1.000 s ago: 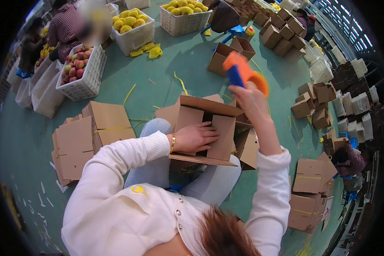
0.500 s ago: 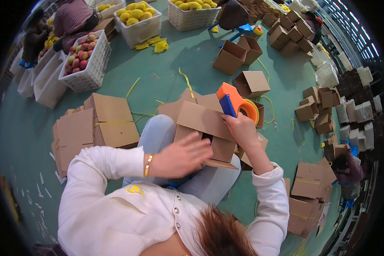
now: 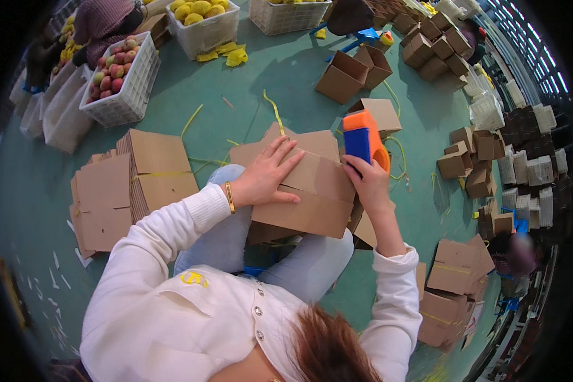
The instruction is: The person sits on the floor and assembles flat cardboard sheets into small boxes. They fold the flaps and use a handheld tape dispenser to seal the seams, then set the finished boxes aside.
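Observation:
A brown cardboard box [image 3: 312,207] rests across my knees, its two long flaps folded down so that they meet at a seam. My left hand [image 3: 270,177] lies spread on the left part of these flaps, fingers apart and pointing away from me. At the box's right side, my right hand [image 3: 368,184] grips an orange and blue tape dispenser [image 3: 370,141], tilted upright beside the box's far right corner. The fingers wrap its lower end, and part of the handle is hidden by them. Flattened cardboard [image 3: 318,144] shows just beyond the box.
Strapped stacks of flat cardboard lie at left [image 3: 162,178] and right [image 3: 452,270]. Open boxes [image 3: 342,76] stand ahead. White crates hold red apples [image 3: 116,71] and yellow-wrapped fruit [image 3: 197,9]. Yellow straps [image 3: 191,120] litter the green floor. Other people work at the edges.
My left hand has moved up and flattened onto the box. The near flap, raised before, is now folded over the opening. The tape dispenser has shifted right and turned.

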The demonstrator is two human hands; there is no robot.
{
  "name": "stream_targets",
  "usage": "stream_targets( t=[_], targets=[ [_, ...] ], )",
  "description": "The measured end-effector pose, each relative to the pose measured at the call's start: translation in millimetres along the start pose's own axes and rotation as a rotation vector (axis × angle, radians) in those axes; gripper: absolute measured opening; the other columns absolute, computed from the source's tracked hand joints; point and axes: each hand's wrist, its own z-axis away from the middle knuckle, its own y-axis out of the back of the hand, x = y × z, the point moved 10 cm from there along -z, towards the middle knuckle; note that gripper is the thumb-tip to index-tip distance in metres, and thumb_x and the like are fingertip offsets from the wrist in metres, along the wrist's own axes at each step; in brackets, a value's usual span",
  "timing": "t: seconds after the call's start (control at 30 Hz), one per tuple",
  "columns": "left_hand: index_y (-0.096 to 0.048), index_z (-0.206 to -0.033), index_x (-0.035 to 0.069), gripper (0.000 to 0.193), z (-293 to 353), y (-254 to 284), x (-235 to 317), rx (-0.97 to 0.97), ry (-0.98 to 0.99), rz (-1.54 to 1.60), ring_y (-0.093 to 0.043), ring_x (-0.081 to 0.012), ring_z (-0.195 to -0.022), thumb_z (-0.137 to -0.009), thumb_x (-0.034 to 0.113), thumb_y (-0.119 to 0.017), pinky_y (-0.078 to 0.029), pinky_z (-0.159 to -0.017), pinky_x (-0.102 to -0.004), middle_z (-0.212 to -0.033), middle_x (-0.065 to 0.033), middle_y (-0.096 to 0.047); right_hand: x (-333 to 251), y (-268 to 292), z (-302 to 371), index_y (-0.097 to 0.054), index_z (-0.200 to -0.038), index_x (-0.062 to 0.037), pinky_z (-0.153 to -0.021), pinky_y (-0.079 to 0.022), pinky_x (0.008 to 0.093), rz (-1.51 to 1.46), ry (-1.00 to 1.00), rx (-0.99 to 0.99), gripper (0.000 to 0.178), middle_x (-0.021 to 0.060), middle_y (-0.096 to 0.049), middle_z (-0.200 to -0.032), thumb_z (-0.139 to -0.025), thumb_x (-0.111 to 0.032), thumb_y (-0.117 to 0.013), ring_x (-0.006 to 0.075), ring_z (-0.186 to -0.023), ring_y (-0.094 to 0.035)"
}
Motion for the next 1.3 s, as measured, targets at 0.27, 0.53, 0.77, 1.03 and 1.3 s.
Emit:
stream_targets(
  t=[0.27,0.53,0.77,1.03,1.3],
  targets=[
    [-0.036,-0.142,0.004,0.096,1.7,3.0,-1.5,0.005,-0.014,0.08,-0.021,-0.0437,-0.139,-0.07,0.053,-0.075,-0.028,-0.111,-0.0506,-0.146,-0.0242,-0.029,2.9,57.0,7.3,-0.057,-0.127,-0.0085,-0.076,-0.052,0.0307,-0.778,-0.125,0.334,0.048,0.0114,-0.065,-0.103,-0.082,-0.012,-0.072,0.0206,-0.082,-0.064],
    [-0.04,-0.14,0.007,0.09,3.3,5.6,2.7,0.046,-0.048,0.112,-0.026,-0.0432,-0.135,-0.068,0.046,-0.079,-0.03,-0.11,-0.0494,-0.143,-0.0227,-0.032,57.4,4.0,61.6,-0.024,-0.148,-0.0091,-0.058,-0.053,0.0301,-1.526,-0.332,0.273,0.083,0.0111,-0.062,-0.087,-0.083,-0.028,-0.072,0.0175,-0.062,-0.06],
    [-0.045,-0.137,0.01,0.086,-20.7,1.7,-11.7,0.061,-0.127,0.163,-0.028,-0.0418,-0.134,-0.066,0.043,-0.082,-0.03,-0.11,-0.0481,-0.142,-0.021,-0.033,44.5,32.9,39.6,-0.022,-0.147,-0.0128,-0.075,-0.051,0.0273,-1.26,-0.42,0.189,0.086,0.0091,-0.056,-0.114,-0.074,-0.009,-0.067,0.015,-0.085,-0.058],
    [-0.047,-0.136,0.011,0.087,-44.5,0.6,-12.0,-0.055,-0.243,0.157,-0.03,-0.0397,-0.134,-0.063,0.045,-0.083,-0.032,-0.109,-0.0475,-0.143,-0.0187,-0.034,81.0,-8.5,1.2,-0.024,-0.144,-0.0123,-0.09,-0.045,0.0304,-1.162,-0.431,0.661,0.075,0.0105,-0.046,-0.125,-0.079,0.002,-0.058,0.0183,-0.103,-0.051],
    [-0.053,-0.131,0.014,0.075,-20.0,6.9,-0.7,0.032,-0.21,0.048,-0.035,-0.0371,-0.132,-0.069,0.048,-0.077,-0.033,-0.109,-0.048,-0.141,-0.0165,-0.039,59.6,-8.3,18.8,-0.022,-0.144,-0.0091,-0.103,-0.037,0.0339,-1.013,-0.406,0.626,0.076,0.0125,-0.036,-0.141,-0.076,0.004,-0.054,0.0229,-0.122,-0.045]
  ],
)
